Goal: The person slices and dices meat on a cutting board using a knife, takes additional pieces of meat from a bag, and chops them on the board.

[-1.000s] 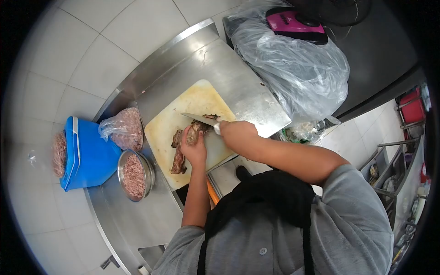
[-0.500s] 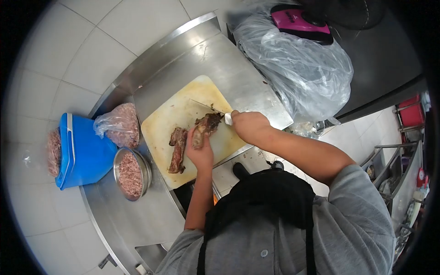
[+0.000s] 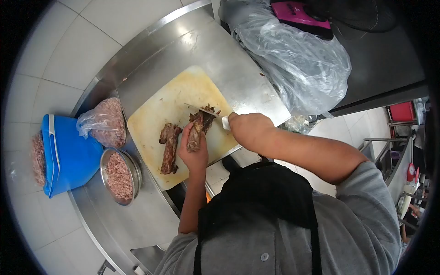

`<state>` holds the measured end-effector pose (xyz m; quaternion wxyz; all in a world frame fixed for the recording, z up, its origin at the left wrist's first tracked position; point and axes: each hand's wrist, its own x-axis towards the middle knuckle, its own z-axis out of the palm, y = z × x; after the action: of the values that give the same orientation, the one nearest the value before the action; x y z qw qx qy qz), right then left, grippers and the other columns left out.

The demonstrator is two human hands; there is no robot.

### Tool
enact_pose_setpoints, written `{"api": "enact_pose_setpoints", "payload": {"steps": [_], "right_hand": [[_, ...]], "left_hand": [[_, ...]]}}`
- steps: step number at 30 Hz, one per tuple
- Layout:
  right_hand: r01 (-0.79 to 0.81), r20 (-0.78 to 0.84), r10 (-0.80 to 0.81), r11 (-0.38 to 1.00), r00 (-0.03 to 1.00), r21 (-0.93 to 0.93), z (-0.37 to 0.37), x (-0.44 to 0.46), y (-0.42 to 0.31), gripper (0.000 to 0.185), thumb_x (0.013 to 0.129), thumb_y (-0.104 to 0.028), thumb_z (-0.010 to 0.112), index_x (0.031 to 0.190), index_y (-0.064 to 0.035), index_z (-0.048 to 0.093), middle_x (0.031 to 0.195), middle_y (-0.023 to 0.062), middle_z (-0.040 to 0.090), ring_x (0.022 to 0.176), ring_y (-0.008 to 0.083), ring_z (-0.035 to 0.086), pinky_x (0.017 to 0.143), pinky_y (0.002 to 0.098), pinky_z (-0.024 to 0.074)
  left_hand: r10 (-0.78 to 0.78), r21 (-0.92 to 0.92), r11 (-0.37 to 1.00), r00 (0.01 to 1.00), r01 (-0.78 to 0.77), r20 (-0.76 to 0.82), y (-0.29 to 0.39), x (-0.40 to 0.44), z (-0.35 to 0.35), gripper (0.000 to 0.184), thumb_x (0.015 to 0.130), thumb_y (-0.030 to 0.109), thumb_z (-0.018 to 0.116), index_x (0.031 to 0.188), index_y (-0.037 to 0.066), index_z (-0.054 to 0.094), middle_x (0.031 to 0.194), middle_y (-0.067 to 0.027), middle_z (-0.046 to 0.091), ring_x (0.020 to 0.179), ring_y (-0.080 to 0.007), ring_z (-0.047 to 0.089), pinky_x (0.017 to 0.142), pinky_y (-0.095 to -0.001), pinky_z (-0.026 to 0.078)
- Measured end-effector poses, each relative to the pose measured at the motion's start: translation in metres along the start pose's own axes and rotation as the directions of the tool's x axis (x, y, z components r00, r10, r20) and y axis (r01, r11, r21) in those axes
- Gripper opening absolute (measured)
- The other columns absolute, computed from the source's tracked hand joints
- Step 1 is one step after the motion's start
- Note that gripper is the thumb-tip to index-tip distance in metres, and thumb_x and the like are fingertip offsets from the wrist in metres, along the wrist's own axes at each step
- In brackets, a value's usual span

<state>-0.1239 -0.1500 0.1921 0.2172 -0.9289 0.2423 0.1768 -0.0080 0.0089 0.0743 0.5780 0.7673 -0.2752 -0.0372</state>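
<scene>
A pale, stained cutting board (image 3: 151,110) lies on the steel table. My left hand (image 3: 195,155) grips a browned piece of meat (image 3: 195,135) near the board's middle, thumb and fingers around its lower part. In my right hand (image 3: 245,129), at the board's right edge, is the white handle of a knife (image 3: 208,112). Its blade points left and lies across the upper end of that meat, where darker bits are gathered. Another long browned piece (image 3: 169,149) rests on the board just left of my left hand.
Left of the board are a metal bowl of ground meat (image 3: 119,176), a plastic bag of ground meat (image 3: 109,123) and a blue cooler (image 3: 73,153). A large clear plastic bag (image 3: 302,68) and a pink-and-black object (image 3: 302,18) are at the upper right of the steel table (image 3: 169,55).
The knife blade has come back down onto the meat's upper end after tilting away. My left hand has turned the meat more upright. The whole view has shifted, moving the board leftward.
</scene>
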Motion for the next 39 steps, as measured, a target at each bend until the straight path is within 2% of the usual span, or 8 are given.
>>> {"api": "enact_pose_setpoints", "payload": {"steps": [8,11,13,21,30,31,35,39], "right_hand": [[0.009,-0.051,-0.004,0.995,0.999,0.095,0.03,0.051,0.0,0.022,0.097,-0.012,0.046,0.113,0.0001,0.057,0.096,0.0224,0.072,0.089,0.0393,0.072,0.073,0.0482,0.0583],[0.047,-0.074,-0.042,0.996,0.996,0.076,0.023,0.056,0.023,0.023,0.096,-0.013,0.05,0.113,0.0008,0.057,0.098,0.0241,0.071,0.094,0.0403,0.071,0.08,0.0494,0.0566],[0.046,-0.013,-0.044,0.988,0.999,0.146,0.013,0.054,0.038,0.028,0.093,-0.013,0.053,0.115,0.0024,0.06,0.105,0.0239,0.071,0.103,0.0388,0.069,0.087,0.0478,0.0552],[0.002,-0.108,0.045,0.918,0.993,0.397,0.011,0.007,0.048,0.033,0.093,-0.021,0.058,0.113,0.0055,0.059,0.112,0.0282,0.067,0.11,0.0414,0.064,0.096,0.047,0.0499],[-0.038,-0.063,0.079,0.871,0.995,0.49,0.03,-0.006,0.052,0.034,0.094,-0.025,0.059,0.108,0.0066,0.059,0.105,0.0305,0.066,0.104,0.0452,0.063,0.092,0.0485,0.0496],[-0.026,-0.068,0.068,0.872,0.995,0.488,0.031,-0.008,0.054,0.034,0.094,-0.025,0.059,0.108,0.0066,0.059,0.105,0.0305,0.066,0.104,0.0452,0.063,0.092,0.0485,0.0496],[0.02,-0.066,0.015,0.869,0.998,0.495,0.036,-0.016,0.051,0.035,0.093,-0.025,0.06,0.107,0.0068,0.059,0.103,0.0305,0.066,0.103,0.0456,0.064,0.09,0.0485,0.0503],[0.032,-0.088,0.004,0.913,0.996,0.407,0.048,-0.01,0.043,0.031,0.093,-0.021,0.058,0.108,0.0061,0.06,0.107,0.0301,0.067,0.106,0.0446,0.064,0.093,0.0483,0.0509]], "left_hand": [[-0.007,-0.04,0.999,0.999,0.008,0.039,-0.013,0.001,-0.011,0.037,0.084,-0.007,0.072,0.12,-0.004,0.065,0.119,-0.0116,0.068,0.108,-0.0175,0.065,0.095,-0.0304,0.052],[-0.319,-0.333,0.891,0.947,0.309,0.024,-0.015,0.002,-0.035,0.044,0.084,-0.01,0.071,0.125,-0.003,0.06,0.123,-0.0129,0.065,0.111,-0.0224,0.064,0.097,-0.0338,0.053],[-0.421,-0.709,0.568,0.888,0.418,0.185,-0.028,0.0,-0.062,0.052,0.084,-0.011,0.07,0.133,-0.001,0.052,0.127,-0.0154,0.062,0.115,-0.0268,0.063,0.098,-0.0383,0.055],[-0.467,-0.694,0.52,0.846,0.497,0.256,-0.017,-0.001,-0.069,0.058,0.085,-0.012,0.069,0.138,-0.001,0.049,0.129,-0.0167,0.061,0.117,-0.0279,0.063,0.099,-0.0389,0.055],[-0.428,-0.396,0.841,0.901,0.369,-0.068,-0.017,0.088,-0.072,0.04,0.082,-0.005,0.077,0.12,-0.002,0.064,0.101,-0.0078,0.07,0.08,-0.016,0.065,0.071,-0.0279,0.053],[-0.352,-0.039,0.934,0.934,0.354,0.059,-0.026,0.099,-0.095,0.034,0.082,0.001,0.079,0.114,-0.003,0.066,0.095,-0.0079,0.07,0.077,-0.016,0.064,0.07,-0.0292,0.053],[-0.415,0.644,0.724,0.902,0.247,0.121,-0.046,0.093,-0.156,0.042,0.079,0.019,0.083,0.108,-0.008,0.07,0.085,-0.0093,0.072,0.074,-0.0197,0.068,0.071,-0.033,0.054],[-0.494,0.764,0.599,0.861,0.238,0.119,-0.016,0.044,-0.12,0.049,0.077,0.025,0.085,0.107,-0.009,0.068,0.088,-0.0121,0.073,0.074,-0.0216,0.067,0.071,-0.0354,0.054]]}}
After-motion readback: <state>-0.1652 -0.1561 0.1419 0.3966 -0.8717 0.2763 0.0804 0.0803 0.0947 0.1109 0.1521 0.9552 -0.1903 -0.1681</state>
